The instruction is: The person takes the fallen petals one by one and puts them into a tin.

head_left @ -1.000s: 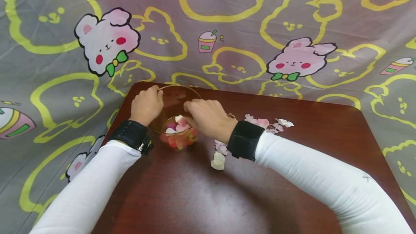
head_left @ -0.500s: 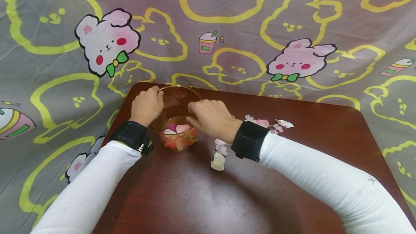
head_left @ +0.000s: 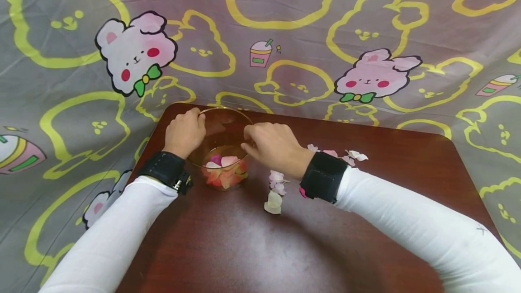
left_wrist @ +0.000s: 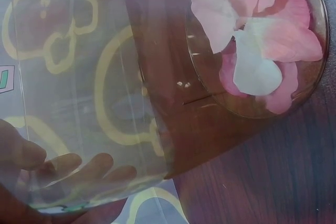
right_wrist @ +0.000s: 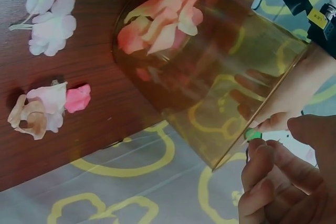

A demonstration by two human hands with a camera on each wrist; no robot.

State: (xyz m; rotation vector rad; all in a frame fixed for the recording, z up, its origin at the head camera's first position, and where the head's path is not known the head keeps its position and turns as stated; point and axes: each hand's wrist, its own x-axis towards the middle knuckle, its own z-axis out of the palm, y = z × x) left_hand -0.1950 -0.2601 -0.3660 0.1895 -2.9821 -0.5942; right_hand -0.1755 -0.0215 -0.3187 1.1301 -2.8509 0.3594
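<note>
A clear amber glass vase stands at the table's back left. Petals in orange, pink, white and magenta lie at its bottom, closer up in the left wrist view as pink and white petals. My left hand grips the vase's rim on the left side. My right hand is by the rim's right side. In the right wrist view, my right hand has loosely curled fingers, with nothing visible between them and the thumb.
On the brown table, pale pink blossoms and a cream petal lie right of the vase. More pink and white petals lie beyond my right wrist. A patterned curtain hangs behind the table.
Petals seen below my right hand in the vase have settled among the others. My right hand has moved slightly right, away from over the vase. My left hand stays at the rim.
</note>
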